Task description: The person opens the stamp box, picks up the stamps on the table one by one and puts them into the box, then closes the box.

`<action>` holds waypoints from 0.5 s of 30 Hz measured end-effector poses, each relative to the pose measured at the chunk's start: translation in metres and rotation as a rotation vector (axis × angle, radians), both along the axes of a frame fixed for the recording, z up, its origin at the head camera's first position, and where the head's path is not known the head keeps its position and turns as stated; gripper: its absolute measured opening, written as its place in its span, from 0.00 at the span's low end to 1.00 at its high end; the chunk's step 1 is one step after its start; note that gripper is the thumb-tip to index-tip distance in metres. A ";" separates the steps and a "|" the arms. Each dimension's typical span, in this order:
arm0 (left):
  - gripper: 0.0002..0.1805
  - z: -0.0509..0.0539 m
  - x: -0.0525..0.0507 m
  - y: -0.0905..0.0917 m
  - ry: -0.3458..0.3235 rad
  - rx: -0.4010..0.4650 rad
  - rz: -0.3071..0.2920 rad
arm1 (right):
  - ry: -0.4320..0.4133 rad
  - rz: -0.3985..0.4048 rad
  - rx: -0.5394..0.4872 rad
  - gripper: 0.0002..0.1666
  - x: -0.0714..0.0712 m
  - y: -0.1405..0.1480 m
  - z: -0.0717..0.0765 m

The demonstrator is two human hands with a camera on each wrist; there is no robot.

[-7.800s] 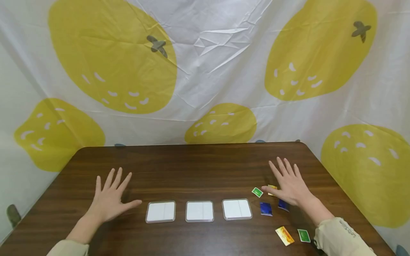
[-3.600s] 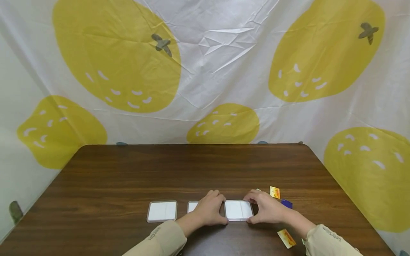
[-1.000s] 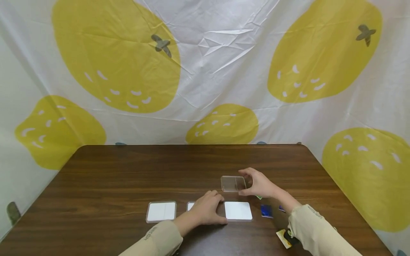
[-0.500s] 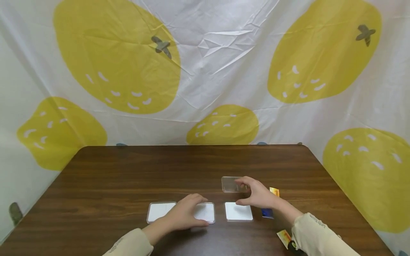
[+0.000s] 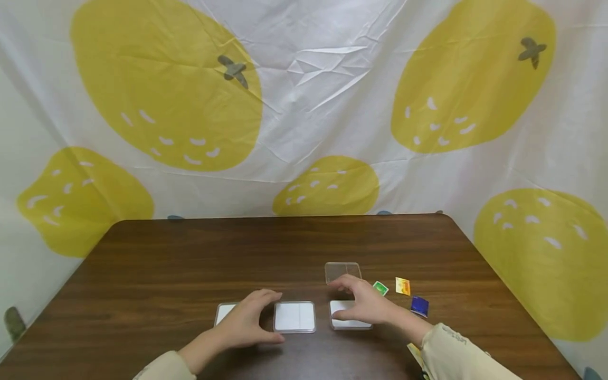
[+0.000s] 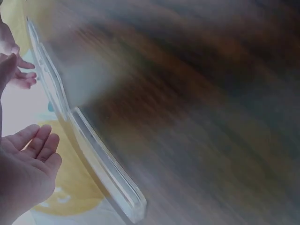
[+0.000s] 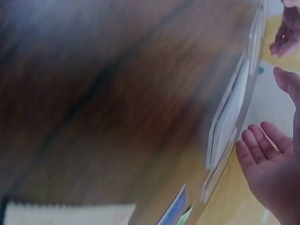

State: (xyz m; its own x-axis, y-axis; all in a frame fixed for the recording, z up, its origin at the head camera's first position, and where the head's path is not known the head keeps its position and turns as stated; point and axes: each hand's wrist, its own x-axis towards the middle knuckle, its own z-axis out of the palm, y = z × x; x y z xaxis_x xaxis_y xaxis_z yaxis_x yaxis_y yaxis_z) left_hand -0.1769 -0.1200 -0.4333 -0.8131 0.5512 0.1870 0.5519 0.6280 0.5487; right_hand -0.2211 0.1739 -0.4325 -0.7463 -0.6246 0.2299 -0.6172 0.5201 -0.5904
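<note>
Three shallow cases with white inserts stand in a row. My left hand [image 5: 244, 323], fingers parted and relaxed, hovers between the left case [image 5: 223, 311] and the middle case [image 5: 294, 317], partly covering the left one. Over the right case [image 5: 353, 321] is my right hand [image 5: 366, 303], thumb and fingers apart, holding nothing. A clear lid [image 5: 334, 270] lies on the table behind that case, its near corner behind my right fingertips. The right wrist view shows the right hand [image 7: 272, 164] beside the lidless case [image 7: 229, 117]; the left wrist view shows the left hand [image 6: 30, 168] empty.
On the brown table [image 5: 214, 253], a green card [image 5: 380, 287], a yellow-orange card [image 5: 402, 286] and a blue packet [image 5: 420, 306] lie right of the cases. Another yellow piece [image 5: 415, 352] is partly under the right sleeve. A lemon-print cloth [image 5: 323, 184] hangs behind.
The clear lid came off the right case and was set down behind it, then let go. Since then, my left hand has moved left off that case, and my right hand has come back toward it.
</note>
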 end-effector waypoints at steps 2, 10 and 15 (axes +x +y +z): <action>0.43 0.000 -0.001 -0.001 0.014 -0.009 0.005 | 0.012 0.001 0.011 0.33 0.002 -0.004 -0.001; 0.39 -0.003 -0.004 -0.006 0.068 -0.054 0.006 | 0.040 -0.012 0.052 0.35 0.007 -0.018 -0.006; 0.35 -0.007 -0.005 -0.008 0.035 -0.079 0.026 | 0.054 0.013 0.044 0.32 0.008 -0.025 -0.006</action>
State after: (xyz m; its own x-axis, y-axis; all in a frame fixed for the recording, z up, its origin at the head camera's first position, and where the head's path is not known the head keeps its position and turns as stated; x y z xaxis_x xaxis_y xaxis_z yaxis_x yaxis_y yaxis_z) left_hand -0.1818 -0.1275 -0.4399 -0.8208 0.5444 0.1730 0.5533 0.6824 0.4776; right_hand -0.2126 0.1492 -0.4390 -0.7253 -0.6446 0.2418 -0.6545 0.5368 -0.5324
